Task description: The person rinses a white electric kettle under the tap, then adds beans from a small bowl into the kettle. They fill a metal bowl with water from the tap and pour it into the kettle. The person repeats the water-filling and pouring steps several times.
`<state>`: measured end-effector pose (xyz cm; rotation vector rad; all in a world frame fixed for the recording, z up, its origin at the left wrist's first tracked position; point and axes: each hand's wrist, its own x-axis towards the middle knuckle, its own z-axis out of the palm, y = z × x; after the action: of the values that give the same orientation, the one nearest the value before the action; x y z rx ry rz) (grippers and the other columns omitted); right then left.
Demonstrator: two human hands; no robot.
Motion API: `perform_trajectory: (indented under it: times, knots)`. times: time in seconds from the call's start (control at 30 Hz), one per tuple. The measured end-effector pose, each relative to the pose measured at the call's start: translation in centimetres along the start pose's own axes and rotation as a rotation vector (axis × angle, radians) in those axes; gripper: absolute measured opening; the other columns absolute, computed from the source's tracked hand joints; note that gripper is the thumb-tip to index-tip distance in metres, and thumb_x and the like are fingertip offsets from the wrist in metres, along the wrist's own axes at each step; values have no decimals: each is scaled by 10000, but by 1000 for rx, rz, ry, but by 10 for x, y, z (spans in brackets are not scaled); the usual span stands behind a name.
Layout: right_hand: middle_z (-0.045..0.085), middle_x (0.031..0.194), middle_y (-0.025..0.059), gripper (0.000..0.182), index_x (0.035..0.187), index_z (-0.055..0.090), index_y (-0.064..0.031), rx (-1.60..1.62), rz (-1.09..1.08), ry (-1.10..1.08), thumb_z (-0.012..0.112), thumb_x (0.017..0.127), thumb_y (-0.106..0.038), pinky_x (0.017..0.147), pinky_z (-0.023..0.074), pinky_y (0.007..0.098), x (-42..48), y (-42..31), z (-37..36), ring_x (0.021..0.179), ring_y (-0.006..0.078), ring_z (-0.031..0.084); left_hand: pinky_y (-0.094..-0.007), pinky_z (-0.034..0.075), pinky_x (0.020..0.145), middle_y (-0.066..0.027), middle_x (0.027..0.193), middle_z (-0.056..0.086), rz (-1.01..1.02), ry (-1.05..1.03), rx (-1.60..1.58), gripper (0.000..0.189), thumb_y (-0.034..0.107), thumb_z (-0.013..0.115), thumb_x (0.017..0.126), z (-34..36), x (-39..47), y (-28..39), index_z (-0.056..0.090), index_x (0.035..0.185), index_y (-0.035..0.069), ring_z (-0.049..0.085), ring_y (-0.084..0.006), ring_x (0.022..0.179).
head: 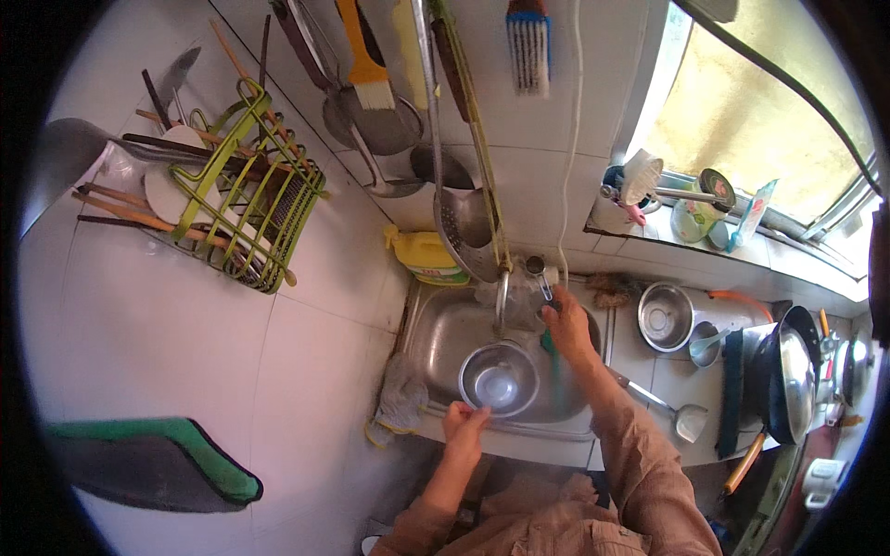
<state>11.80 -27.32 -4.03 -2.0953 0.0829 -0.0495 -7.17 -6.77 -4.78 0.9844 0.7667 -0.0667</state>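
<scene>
My left hand (464, 434) pinches the near rim of a stainless steel bowl (472, 372) over the steel sink (438, 326). Above the bowl comes down the curved metal spout of a tap (502, 299). At the sink's back right, my right hand (570, 326) has its fingers around a small metal handle with a round, dark end (535, 265). Whether that handle belongs to the tap, I cannot tell. Below that hand, a green object (548, 342) shows in the sink, partly hidden by my forearm.
A grey glove (400, 396) drapes the sink's left edge, below a yellow detergent jug (434, 257). Utensils, including a slotted ladle (462, 236), hang behind. Right are another steel bowl (665, 316), a spatula (690, 422) and a lidded wok (793, 375). A green rack (208, 215) holds chopsticks.
</scene>
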Motion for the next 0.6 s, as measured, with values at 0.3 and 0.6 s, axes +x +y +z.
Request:
perform_trajectory:
  times: [0.3, 0.6]
  knots:
    - [640, 1013, 187, 358, 1162, 617, -71, -342, -93, -9, 646, 809, -126, 777, 509, 463, 25, -11, 2, 913, 391, 633, -273, 478, 625, -24, 802, 528, 25, -39, 70, 289, 16, 746, 782, 13, 27, 26, 470, 851, 68, 537, -116, 695]
    - [649, 1037, 151, 339, 1172, 636, -130, -509, -166, 63, 514, 863, -62, 758, 524, 454, 38, -3, -8, 901, 362, 650, -264, 480, 635, -19, 793, 522, 66, -48, 57, 281, 23, 750, 771, 24, 43, 36, 482, 850, 51, 529, -114, 681]
